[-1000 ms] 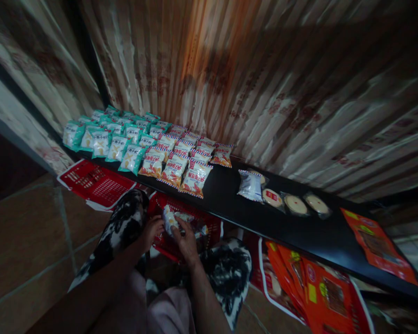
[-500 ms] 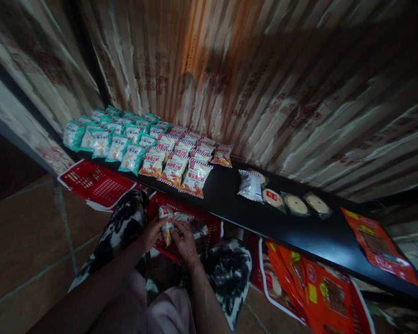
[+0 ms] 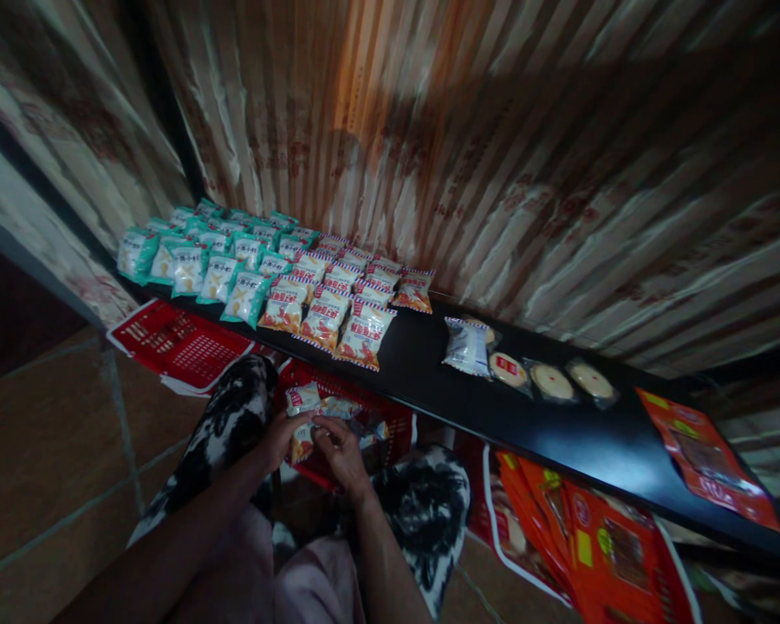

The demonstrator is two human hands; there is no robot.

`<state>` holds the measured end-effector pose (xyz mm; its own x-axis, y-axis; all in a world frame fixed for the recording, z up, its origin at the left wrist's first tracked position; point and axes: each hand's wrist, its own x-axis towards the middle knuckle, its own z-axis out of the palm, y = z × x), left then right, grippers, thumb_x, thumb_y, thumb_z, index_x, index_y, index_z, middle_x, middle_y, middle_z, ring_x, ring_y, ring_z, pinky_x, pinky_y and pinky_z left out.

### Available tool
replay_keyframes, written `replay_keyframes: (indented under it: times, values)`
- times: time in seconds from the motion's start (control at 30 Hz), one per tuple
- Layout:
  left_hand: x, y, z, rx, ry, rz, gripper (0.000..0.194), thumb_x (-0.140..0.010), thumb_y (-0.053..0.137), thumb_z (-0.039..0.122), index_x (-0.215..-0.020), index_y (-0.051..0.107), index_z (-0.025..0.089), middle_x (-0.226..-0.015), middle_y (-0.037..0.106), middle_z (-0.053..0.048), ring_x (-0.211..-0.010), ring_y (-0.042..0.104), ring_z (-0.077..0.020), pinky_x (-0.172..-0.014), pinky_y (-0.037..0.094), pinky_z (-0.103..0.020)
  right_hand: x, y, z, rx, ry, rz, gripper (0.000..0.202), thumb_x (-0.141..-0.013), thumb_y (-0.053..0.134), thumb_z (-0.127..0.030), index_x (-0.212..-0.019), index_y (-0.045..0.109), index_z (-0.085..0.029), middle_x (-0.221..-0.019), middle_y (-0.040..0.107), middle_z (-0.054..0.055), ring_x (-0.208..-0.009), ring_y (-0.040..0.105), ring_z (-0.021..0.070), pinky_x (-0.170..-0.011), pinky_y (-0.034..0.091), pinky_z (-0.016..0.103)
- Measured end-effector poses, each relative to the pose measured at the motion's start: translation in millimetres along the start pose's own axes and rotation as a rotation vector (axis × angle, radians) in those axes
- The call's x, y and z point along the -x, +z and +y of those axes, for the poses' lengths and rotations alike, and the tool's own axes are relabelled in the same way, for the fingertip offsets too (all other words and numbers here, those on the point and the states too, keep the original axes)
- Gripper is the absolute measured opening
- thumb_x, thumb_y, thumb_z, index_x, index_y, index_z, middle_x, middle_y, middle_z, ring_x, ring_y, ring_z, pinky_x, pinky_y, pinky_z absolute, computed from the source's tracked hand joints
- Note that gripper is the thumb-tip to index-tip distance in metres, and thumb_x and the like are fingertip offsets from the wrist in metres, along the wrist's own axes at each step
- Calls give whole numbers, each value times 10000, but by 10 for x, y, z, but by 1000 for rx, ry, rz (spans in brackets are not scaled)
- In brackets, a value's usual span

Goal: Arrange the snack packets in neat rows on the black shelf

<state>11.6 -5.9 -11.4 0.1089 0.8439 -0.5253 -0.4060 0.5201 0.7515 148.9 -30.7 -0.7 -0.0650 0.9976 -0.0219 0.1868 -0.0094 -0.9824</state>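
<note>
Low between my knees, I hold a white-and-orange snack bag [image 3: 304, 398] over a red basket [image 3: 399, 425]. My left hand [image 3: 281, 438] grips the bag's left side, its fingers lying across the front. On the other side, my right hand [image 3: 341, 449] has its fingers bent and pressed to the bag's right edge. Just beyond my hands, more snack bags [image 3: 341, 408] lie in the basket, partly covered by my fingers. In front, a group of the same white-and-orange bags [image 3: 326, 319] leans in rows on a black shelf [image 3: 416, 377].
Teal snack bags [image 3: 217, 277] fill the shelf's left end. Rightward lie a silvery-white bag [image 3: 466, 347], several wrapped round pieces [image 3: 552, 383] and an orange packet [image 3: 702, 455]. Below are another red basket [image 3: 188, 342] and orange packets [image 3: 614, 555] in a basket. A pleated curtain [image 3: 481, 156] hangs behind.
The bag in my hands has turned and shifted slightly left, showing more of its front. My right fingers have moved a little left. The shelf items look unmoved.
</note>
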Motion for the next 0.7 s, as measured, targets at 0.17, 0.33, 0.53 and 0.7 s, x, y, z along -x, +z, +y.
replay_keyframes:
  times: [0.17, 0.33, 0.53, 0.7]
  values:
    - [-49, -28, -35, 47, -12, 2, 517, -553, 760, 323, -1008, 605, 134, -696, 700, -45, -681, 671, -226, -613, 500, -300, -19, -20, 50, -43, 58, 52, 244, -767, 565, -378, -896, 714, -235, -914, 685, 36, -878, 610, 191, -826, 462, 320]
    - [-56, -24, -52, 76, -66, 16, 493, -588, 730, 311, -1027, 592, 134, -684, 697, -47, -681, 677, -230, -624, 522, -319, -17, -17, 44, -64, 118, 82, 253, -760, 558, -395, -875, 700, -220, -895, 686, 27, -847, 606, 187, -787, 467, 297]
    - [-37, -40, -11, 128, -130, -30, 454, -625, 689, 307, -1028, 590, 123, -671, 695, -58, -681, 681, -235, -646, 537, -340, -25, -1, 15, -80, 161, 137, 290, -735, 572, -435, -856, 662, -187, -788, 661, 23, -731, 583, 174, -703, 473, 283]
    - [-68, -73, -21, 168, -215, -113, 456, -651, 658, 297, -1062, 579, 113, -667, 692, -58, -676, 684, -230, -671, 540, -349, -46, -7, 99, -77, 170, 174, 327, -709, 607, -445, -903, 641, -184, -801, 652, 20, -739, 581, 172, -711, 472, 275]
